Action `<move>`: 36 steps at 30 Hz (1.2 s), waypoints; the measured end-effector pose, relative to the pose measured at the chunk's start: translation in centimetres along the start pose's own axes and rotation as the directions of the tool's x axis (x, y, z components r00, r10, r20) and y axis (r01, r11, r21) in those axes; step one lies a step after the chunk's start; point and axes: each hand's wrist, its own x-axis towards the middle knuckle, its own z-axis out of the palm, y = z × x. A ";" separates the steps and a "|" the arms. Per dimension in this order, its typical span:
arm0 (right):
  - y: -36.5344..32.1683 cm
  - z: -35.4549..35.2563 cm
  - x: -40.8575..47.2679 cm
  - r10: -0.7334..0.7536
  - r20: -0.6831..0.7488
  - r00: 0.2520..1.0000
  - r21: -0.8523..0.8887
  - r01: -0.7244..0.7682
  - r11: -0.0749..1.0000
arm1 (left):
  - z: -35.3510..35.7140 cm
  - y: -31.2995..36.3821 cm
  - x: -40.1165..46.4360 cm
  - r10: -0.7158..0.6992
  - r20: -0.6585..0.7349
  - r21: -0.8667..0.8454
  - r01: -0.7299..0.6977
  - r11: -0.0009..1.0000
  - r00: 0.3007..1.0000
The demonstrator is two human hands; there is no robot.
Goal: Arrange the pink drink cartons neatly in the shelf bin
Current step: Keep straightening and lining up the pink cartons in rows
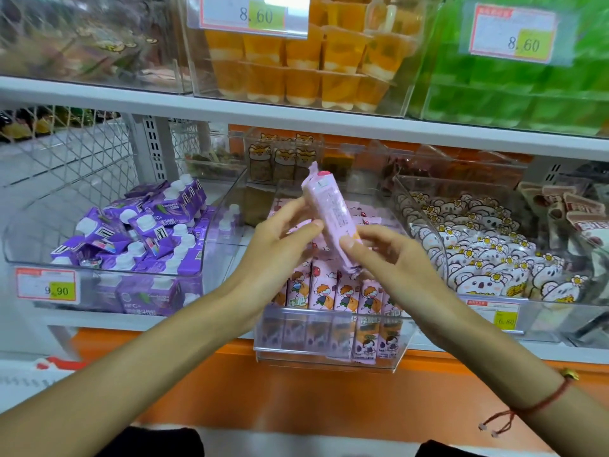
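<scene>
A pink drink carton (331, 206) is held up above the clear shelf bin (329, 356), tilted with its top end pointing up and left. My left hand (280, 245) pinches its left side with thumb and fingers. My right hand (379, 255) grips its lower part from the right. Below them, a row of upright pink cartons (342, 293) with a cartoon child and balloons stands at the front of the bin. More pink cartons lie behind, mostly hidden by my hands.
A clear bin of purple cartons with white caps (138, 232) sits to the left. A bin of koala-print packets (478, 245) sits to the right. The shelf above (296, 113) holds orange jelly cups (296, 61) and green packs. An orange base panel (296, 390) runs below.
</scene>
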 end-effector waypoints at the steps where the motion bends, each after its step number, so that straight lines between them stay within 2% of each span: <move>1: 0.1 -0.1 0.0 -0.056 -0.075 0.996 -0.056 0.052 0.997 | 0.0 0.2 0.0 0.029 -0.022 0.032 -0.029 0.999 0.999; 3: 0.3 -0.5 0.0 -0.186 -0.157 0.970 -0.224 0.149 0.963 | 0.0 0.5 0.0 0.059 -0.031 0.034 -0.058 0.998 0.998; 5: 0.4 -0.6 -0.1 -0.309 -0.163 0.937 -0.371 0.232 0.899 | 0.2 0.7 -0.2 0.072 -0.016 0.052 -0.071 0.996 0.997; 7: 0.6 -0.7 -0.1 -0.381 -0.146 0.913 -0.437 0.286 0.853 | 0.2 0.6 -0.4 0.111 -0.032 0.106 -0.107 0.989 0.993; 9: 0.7 -0.8 -0.2 -0.365 -0.090 0.927 -0.431 0.294 0.853 | 0.1 0.6 -0.5 0.140 -0.049 0.140 -0.132 0.981 0.989; 12: 0.8 -0.6 -0.3 -0.246 0.037 0.969 -0.266 0.247 0.932 | 0.0 0.5 -0.6 0.145 -0.023 0.183 -0.138 0.973 0.989; 14: 0.9 -0.6 -0.2 -0.248 0.036 0.968 -0.210 0.250 0.945 | -0.1 0.4 -0.6 0.152 0.012 0.204 -0.151 0.967 0.988; 19: 0.9 -0.6 0.2 -0.315 -0.019 0.949 -0.235 0.303 0.924 | -0.6 0.5 -0.5 0.236 0.056 0.257 -0.243 0.935 0.970; 21: 1.0 -0.8 0.7 -0.309 -0.010 0.951 -0.271 0.295 0.916 | -0.9 0.7 -0.2 0.303 -0.015 0.267 -0.288 0.920 0.953; 24: 1.2 -1.0 2.4 -0.249 -0.035 0.968 -0.411 0.213 0.887 | -2.1 0.7 0.9 0.395 -0.243 0.263 -0.331 0.906 0.886; 26: 1.4 -0.6 3.9 -0.207 0.008 0.978 -0.535 0.179 0.826 | -3.0 0.6 2.0 0.419 -0.336 0.282 -0.335 0.899 0.844; 28: 1.6 0.3 5.5 -0.181 0.093 0.979 -0.649 0.197 0.735 | -3.7 0.5 3.4 0.430 -0.340 0.331 -0.321 0.887 0.836; 30: 1.5 1.3 7.1 -0.137 0.167 0.976 -0.734 0.215 0.644 | -4.1 0.3 4.8 0.415 -0.307 0.372 -0.293 0.881 0.857; 33: 1.5 2.1 8.8 0.003 0.226 0.974 -0.862 0.198 0.467 | -4.2 -0.1 6.7 0.346 -0.232 0.428 -0.225 0.875 0.909; 34: 1.6 2.1 9.0 0.043 0.231 0.972 -0.882 0.191 0.432 | -4.2 -0.2 7.3 0.326 -0.205 0.459 -0.204 0.865 0.923; 36: 1.9 1.7 9.0 0.080 0.251 0.965 -0.881 0.194 0.433 | -4.0 -0.1 8.3 0.296 -0.140 0.542 -0.177 0.822 0.945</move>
